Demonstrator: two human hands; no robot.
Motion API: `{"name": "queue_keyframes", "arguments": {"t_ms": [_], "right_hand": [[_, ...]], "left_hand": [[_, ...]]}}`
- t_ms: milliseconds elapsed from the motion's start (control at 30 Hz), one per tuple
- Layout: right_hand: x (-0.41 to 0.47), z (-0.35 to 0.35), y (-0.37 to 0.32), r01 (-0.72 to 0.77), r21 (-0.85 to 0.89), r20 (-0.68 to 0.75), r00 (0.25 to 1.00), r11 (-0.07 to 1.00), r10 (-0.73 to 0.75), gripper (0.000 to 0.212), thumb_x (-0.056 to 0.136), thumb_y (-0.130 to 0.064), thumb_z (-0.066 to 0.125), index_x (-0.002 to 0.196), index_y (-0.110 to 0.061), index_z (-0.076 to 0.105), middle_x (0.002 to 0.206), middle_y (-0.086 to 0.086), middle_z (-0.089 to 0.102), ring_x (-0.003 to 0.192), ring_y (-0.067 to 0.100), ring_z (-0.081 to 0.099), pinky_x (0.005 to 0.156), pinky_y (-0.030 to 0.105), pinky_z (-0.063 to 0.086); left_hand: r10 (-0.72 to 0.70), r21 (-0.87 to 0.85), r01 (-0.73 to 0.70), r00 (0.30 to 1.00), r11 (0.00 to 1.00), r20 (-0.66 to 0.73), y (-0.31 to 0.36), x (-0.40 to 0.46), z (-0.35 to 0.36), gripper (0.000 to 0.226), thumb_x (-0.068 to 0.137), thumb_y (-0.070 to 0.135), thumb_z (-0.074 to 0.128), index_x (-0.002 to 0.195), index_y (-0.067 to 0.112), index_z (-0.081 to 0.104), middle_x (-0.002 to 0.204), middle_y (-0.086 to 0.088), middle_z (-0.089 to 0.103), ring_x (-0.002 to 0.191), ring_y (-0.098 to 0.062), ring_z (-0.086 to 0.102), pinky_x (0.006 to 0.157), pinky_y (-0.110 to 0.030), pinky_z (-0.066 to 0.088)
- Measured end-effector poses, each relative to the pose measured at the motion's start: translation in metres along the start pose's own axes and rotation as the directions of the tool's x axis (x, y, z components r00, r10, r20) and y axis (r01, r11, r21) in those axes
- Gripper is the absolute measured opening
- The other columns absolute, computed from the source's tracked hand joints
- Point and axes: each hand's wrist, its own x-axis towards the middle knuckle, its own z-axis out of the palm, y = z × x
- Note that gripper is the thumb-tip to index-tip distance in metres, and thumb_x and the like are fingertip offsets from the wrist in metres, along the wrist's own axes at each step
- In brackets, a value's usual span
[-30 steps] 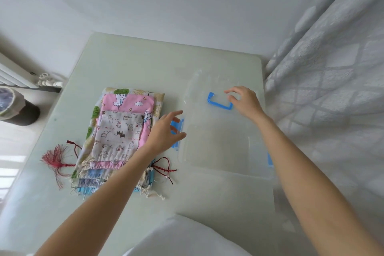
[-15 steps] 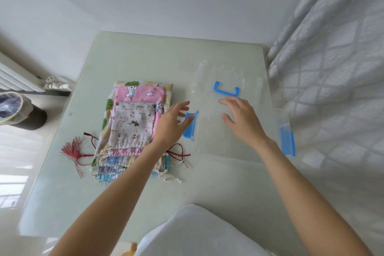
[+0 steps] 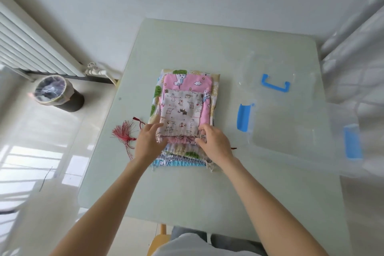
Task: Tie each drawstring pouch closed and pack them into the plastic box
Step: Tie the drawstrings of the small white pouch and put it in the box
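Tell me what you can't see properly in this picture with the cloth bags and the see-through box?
- Lower pouches in the stack of printed drawstring pouches, head view: the small beige animal-print pouch and the pink one cover them; only edges show, so no count.
- Left hand and right hand: their fingertips hide that pouch's gathered opening and cords.
- Clear plastic box with blue latches: blurred and see-through; its right side merges with the curtain.

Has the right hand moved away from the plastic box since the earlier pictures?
Yes. The right hand left the plastic box, moving left onto the pouch stack.
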Motion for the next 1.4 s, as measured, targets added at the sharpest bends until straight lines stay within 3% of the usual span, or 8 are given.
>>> {"name": "queue_keyframes", "arguments": {"t_ms": [267,433,633,800,1067,1167,1300,1400], "right_hand": [[0.016,0.032,0.006,0.063,-0.129,-0.014,0.998,0.99,-0.065,0.028,0.089,-0.027,0.059,0.113,-0.013,0.054,0.114,0.004,0.063,0.106,0.019,0.052,0.087,0.027,0.043],[0.021,0.03,0.015,0.118,-0.13,-0.069,0.989,0.985,-0.128,0.019,0.093,-0.024,0.055,0.109,-0.013,0.057,0.102,0.003,0.066,0.084,0.005,0.052,0.064,0.011,0.036],[0.029,0.019,0.03,0.273,-0.153,-0.344,0.886,0.95,-0.31,0.013,0.089,-0.02,0.063,0.081,-0.01,0.065,0.073,0.001,0.063,0.067,0.017,0.055,0.053,0.023,0.035],[0.039,0.031,0.044,0.399,-0.022,-0.357,0.853,0.917,-0.38,0.016,0.093,-0.019,0.056,0.095,-0.008,0.068,0.085,0.004,0.061,0.075,0.016,0.052,0.065,0.023,0.039],[0.026,0.045,0.063,0.471,-0.099,-0.444,0.767,0.876,-0.463,0.017,0.088,-0.025,0.063,0.08,-0.01,0.066,0.073,-0.006,0.053,0.059,0.01,0.046,0.055,0.012,0.029],[0.007,0.047,0.058,0.508,-0.111,-0.472,0.73,0.854,-0.495,0.017,0.087,-0.028,0.063,0.076,-0.015,0.062,0.073,-0.009,0.05,0.059,0.01,0.047,0.056,0.011,0.032],[-0.02,0.046,0.041,0.461,0.359,-0.515,0.823,0.812,-0.239,0.013,0.088,-0.026,0.062,0.079,-0.015,0.064,0.084,-0.002,0.064,0.076,0.012,0.06,0.068,0.01,0.042],[-0.032,0.048,0.027,0.359,0.819,-0.397,0.918,0.448,-0.011,0.014,0.09,-0.025,0.057,0.085,-0.014,0.064,0.1,0.001,0.07,0.102,0.011,0.062,0.093,0.021,0.044]], "left_hand": [[-0.023,-0.053,0.021,0.999,0.998,-0.049,-0.013,0.01,0.013,0.045,0.086,0.018,0.064,0.129,0.015,0.051,0.122,-0.009,0.06,0.087,-0.014,0.06,0.075,-0.028,0.051],[-0.03,0.03,0.034,0.991,0.999,-0.132,-0.024,0.014,0.016,0.042,0.083,0.026,0.069,0.123,0.025,0.059,0.1,0.003,0.071,0.085,-0.013,0.057,0.06,-0.025,0.041],[0.081,-0.14,-0.14,0.93,0.98,-0.359,-0.035,0.019,0.006,0.019,0.076,0.031,0.073,0.095,0.028,0.074,0.079,0.009,0.072,0.067,-0.012,0.063,0.063,-0.026,0.051],[0.152,-0.227,-0.278,0.879,0.933,-0.452,-0.045,0.019,0.015,0.023,0.074,0.037,0.071,0.093,0.024,0.075,0.074,0.021,0.069,0.057,-0.001,0.063,0.061,-0.007,0.046],[-0.101,-0.655,-0.412,0.795,0.633,-0.598,-0.061,0.021,0.032,0.013,0.092,0.014,0.056,0.098,0.012,0.068,0.076,0.013,0.073,0.073,-0.005,0.069,0.07,-0.018,0.054],[-0.25,-0.87,-0.416,0.841,0.266,-0.479,-0.06,0.019,0.032,0.022,0.099,0.019,0.044,0.108,0.008,0.062,0.088,0.002,0.073,0.088,-0.014,0.069,0.081,-0.027,0.055],[-0.117,-0.926,-0.308,0.95,-0.217,-0.289,-0.054,0.005,0.031,0.023,0.101,0.013,0.037,0.116,0.012,0.054,0.054,0.007,0.051,0.052,-0.004,0.058,0.074,-0.028,0.057],[-0.01,-0.944,-0.267,0.963,-0.194,-0.27,-0.055,-0.009,0.038,0.028,0.101,0.012,0.035,0.126,0.011,0.05,0.052,0.008,0.027,0.04,-0.002,0.03,0.06,-0.016,0.047]]}}
